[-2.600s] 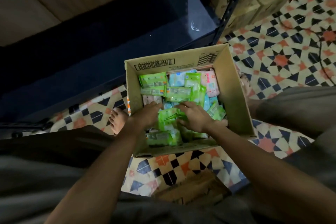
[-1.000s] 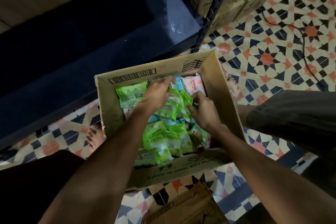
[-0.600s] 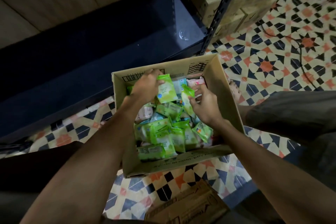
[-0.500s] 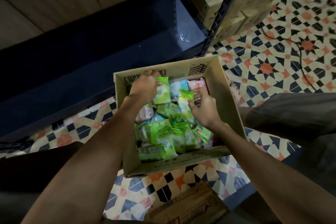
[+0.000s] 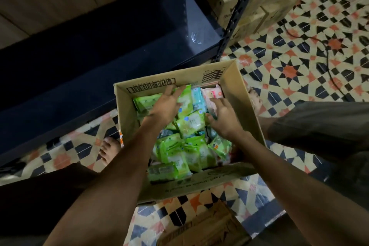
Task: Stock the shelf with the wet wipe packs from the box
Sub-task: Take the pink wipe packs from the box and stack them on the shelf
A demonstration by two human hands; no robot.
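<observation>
Down on the tiled floor (image 5: pixel 299 62), an open cardboard box (image 5: pixel 235 82) stood just in front of the dark lower shelf (image 5: pixel 83 70), and it was heaped with wet wipe packs (image 5: pixel 179 154), mostly green, with a blue pack (image 5: pixel 197 99) and a pink pack (image 5: pixel 211 93) against the far wall. Both hands were inside the box. The left hand (image 5: pixel 165 105) lay spread with straight fingers over an upright green pack (image 5: pixel 184 100) near the far wall, touching it without a clear grip. The right hand (image 5: pixel 221 118) reached flat toward the pink pack, fingers extended; whether it pinched anything underneath could not be told. No pack was yet on the shelf. The packs looked light, soft and squashy, with glossy film that would likely slide under the fingers. Taking each across its flat faces, thumb on one side and fingers on the other, seemed safer than pulling at the crimped end seams.
</observation>
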